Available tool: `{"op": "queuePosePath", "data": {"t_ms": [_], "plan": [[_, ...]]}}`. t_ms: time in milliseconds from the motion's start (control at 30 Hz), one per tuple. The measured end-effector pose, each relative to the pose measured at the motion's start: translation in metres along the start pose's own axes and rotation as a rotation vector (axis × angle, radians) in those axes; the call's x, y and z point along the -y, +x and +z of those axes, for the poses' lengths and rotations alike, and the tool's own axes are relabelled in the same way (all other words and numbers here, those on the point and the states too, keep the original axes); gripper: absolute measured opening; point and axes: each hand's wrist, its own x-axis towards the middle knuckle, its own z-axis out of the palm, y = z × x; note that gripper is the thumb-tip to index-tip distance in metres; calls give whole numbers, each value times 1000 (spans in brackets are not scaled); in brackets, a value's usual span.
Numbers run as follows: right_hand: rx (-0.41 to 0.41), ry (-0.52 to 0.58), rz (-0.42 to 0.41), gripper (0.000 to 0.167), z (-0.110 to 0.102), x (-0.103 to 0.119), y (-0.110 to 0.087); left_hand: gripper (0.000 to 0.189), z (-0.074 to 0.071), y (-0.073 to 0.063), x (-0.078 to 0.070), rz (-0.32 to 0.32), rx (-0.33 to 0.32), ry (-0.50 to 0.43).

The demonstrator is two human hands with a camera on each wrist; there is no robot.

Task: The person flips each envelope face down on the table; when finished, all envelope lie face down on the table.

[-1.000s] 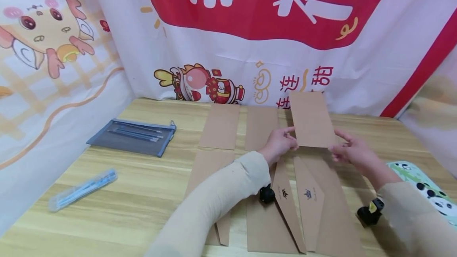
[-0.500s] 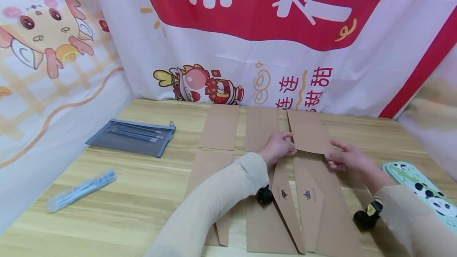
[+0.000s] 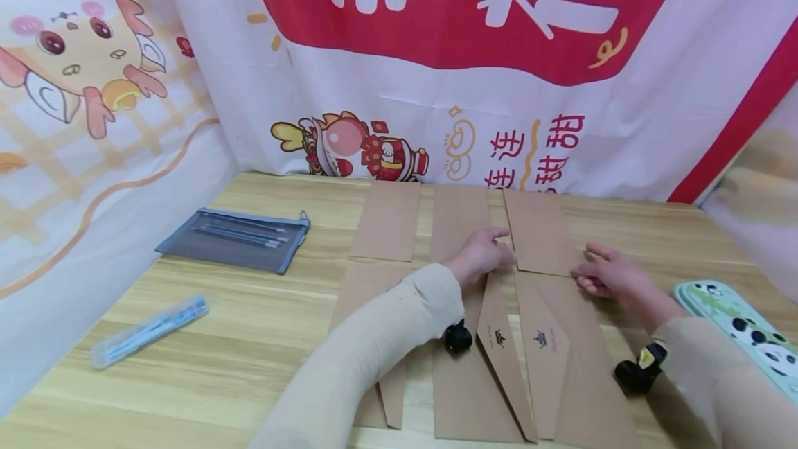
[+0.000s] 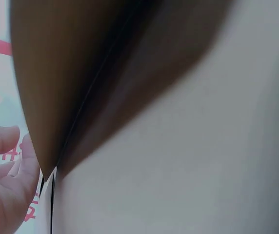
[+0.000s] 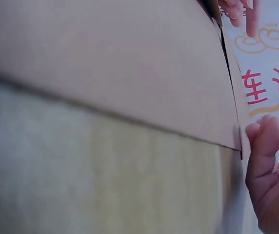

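Observation:
A rectangular kraft-brown card [image 3: 541, 231] lies at the back right of the table in the head view. My left hand [image 3: 483, 255] is at its near left corner, fingers loosely extended. By the near right corner is my right hand [image 3: 614, 276], its fingers loosely bent and fingertips right beside the edge. Just in front of the card lies a brown envelope [image 3: 592, 366] with a printed crown on its pointed flap. My left forearm passes over a second envelope [image 3: 461, 386], whose flap is partly lifted, and hides part of a third envelope [image 3: 364, 296].
Two more brown cards, a middle card [image 3: 458, 220] and a left card [image 3: 386, 220], lie in the back row. Leftward are a grey mesh pencil pouch [image 3: 233, 241] and a clear case of blue pens [image 3: 149, 331]. A panda pencil case [image 3: 742, 331] lies right. A printed cloth [image 3: 399, 109] hangs behind.
The right-hand card was held raised by both hands, then came down onto the table behind its envelope. Both hands have let go of its edges.

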Motion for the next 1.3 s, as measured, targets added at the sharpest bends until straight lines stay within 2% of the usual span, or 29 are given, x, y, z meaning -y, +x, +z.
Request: {"op": "queuePosePath", "data": {"t_ms": [133, 233, 300, 367, 467, 500, 667, 767, 900, 1000, 1133, 1300], "plan": [[-11, 5, -50, 72, 1, 5, -1, 58, -1, -2, -3, 30, 18, 17], [-22, 5, -95, 67, 5, 10, -6, 54, -1, -6, -8, 72, 19, 100], [-36, 62, -137, 58, 7, 14, -11, 52, -1, -11, -14, 121, 26, 176], [-44, 152, -189, 40, 10, 17, -16, 51, -3, -19, -21, 168, 46, 236], [-42, 296, -262, 13, 15, 23, -25, 52, -6, -33, -34, 227, 96, 252], [-38, 332, -282, 10, 17, 25, -28, 53, -7, -37, -38, 241, 112, 247], [20, 428, -334, 14, 32, 40, -42, 53, -24, -62, -53, 301, 158, 223], [105, 473, -354, 16, 44, 50, -49, 52, -39, -78, -56, 322, 162, 197], [259, 507, -385, 22, 66, 62, -56, 52, -64, -100, -53, 346, 128, 179], [349, 464, -415, 25, 86, 70, -58, 52, -85, -117, -46, 343, 77, 173], [419, 419, -416, 25, 111, 75, -61, 51, -111, -139, -36, 311, -5, 167], [470, 367, -360, 32, 141, 73, -66, 53, -138, -161, -20, 227, -93, 156]]}}
